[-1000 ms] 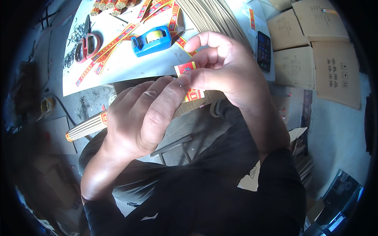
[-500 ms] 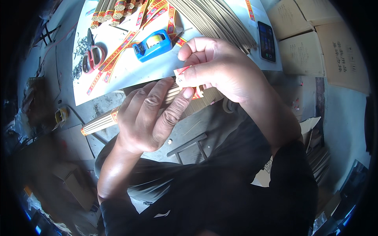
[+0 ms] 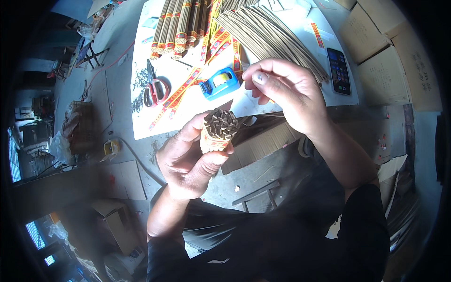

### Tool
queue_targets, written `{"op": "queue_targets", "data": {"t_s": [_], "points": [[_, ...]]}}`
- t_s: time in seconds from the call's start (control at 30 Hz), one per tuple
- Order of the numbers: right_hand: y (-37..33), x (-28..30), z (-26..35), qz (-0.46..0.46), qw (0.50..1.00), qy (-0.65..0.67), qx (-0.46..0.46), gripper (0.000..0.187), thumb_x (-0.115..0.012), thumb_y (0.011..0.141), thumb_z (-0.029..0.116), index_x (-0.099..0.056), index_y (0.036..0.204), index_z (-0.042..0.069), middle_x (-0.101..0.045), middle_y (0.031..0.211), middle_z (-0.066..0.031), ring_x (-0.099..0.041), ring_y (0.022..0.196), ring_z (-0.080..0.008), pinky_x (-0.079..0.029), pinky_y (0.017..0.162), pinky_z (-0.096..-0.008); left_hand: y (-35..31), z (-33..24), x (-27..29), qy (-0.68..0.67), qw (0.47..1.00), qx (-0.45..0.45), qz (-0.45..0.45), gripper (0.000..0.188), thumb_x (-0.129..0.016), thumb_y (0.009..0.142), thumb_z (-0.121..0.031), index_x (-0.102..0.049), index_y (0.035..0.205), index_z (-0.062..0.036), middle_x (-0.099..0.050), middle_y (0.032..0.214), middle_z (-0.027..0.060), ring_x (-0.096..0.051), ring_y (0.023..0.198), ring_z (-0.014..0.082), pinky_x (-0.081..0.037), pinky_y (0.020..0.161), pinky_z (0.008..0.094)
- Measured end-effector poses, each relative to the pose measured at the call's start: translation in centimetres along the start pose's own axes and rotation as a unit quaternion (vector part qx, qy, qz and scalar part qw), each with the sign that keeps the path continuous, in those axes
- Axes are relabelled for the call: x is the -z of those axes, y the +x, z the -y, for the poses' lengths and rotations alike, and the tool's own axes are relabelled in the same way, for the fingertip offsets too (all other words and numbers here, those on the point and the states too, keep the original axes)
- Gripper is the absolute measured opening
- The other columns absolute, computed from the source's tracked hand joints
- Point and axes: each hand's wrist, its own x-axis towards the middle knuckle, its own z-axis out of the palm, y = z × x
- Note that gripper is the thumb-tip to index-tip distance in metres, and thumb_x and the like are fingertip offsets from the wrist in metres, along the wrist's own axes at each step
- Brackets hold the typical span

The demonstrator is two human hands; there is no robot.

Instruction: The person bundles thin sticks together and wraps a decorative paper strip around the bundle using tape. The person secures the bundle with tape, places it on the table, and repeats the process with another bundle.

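My left hand is closed round a bundle of incense sticks, tilted so that its dark, uneven stick ends face me. A red and yellow paper band circles the bundle just below those ends; my fingers and palm hide the rest. To the right and a little farther off, my right hand hovers by the table's near edge, fingers loosely curled and thumb over the index finger. Nothing shows in its grip. Between the hands, beyond the bundle, a blue tape dispenser stands on the white table.
Red-handled scissors lie at left beside dark scraps. Banded incense bundles are stacked at the back, near patterned paper strips. Loose sticks and a phone lie to the right. Cardboard boxes stand beyond.
My left hand has turned the bundle from lying sideways to end-on. My right hand has left the bundle, where it was pinching a paper strip, and moved right. The view has shifted left.
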Motion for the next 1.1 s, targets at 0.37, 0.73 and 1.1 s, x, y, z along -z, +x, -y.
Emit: {"op": "queue_targets", "data": {"t_s": [0.37,0.73,1.1], "points": [[0.2,-2.3,2.4,0.027,0.989,-0.043,0.136,0.009,-0.077,0.091,0.004,-0.073,0.095,-0.003,-0.074,0.079,-0.0094,-0.073,0.071,-0.0147,-0.056,0.062,-0.0266,1.4,0.9,-0.7,-0.162,0.984,0.074,-0.026,0.06,-0.079,0.097,-0.026,-0.058,0.14,0.0097,-0.069,0.108,0.0217,-0.072,0.077,0.0243,-0.062,0.066,0.0329],[0.3,-2.8,2.3,-0.057,0.977,-0.119,0.169,0.011,-0.076,0.087,0.003,-0.069,0.078,-0.001,-0.068,0.064,-0.0097,-0.067,0.054,-0.0174,-0.052,0.052,-0.0303,2.5,1.0,-1.5,-0.163,0.982,0.089,-0.044,0.055,-0.078,0.098,-0.029,-0.061,0.133,0.0096,-0.07,0.11,0.0206,-0.07,0.08,0.0242,-0.06,0.071,0.0339],[-0.1,-2.2,2.3,-0.009,0.973,-0.144,0.181,0.013,-0.074,0.09,-0.003,-0.065,0.08,-0.002,-0.066,0.07,-0.008,-0.071,0.06,-0.0148,-0.051,0.051,-0.0274,2.8,1.0,-1.4,-0.126,0.987,0.096,-0.036,0.057,-0.078,0.098,-0.029,-0.059,0.135,0.0101,-0.071,0.111,0.0191,-0.07,0.084,0.0232,-0.059,0.075,0.0344]]}}
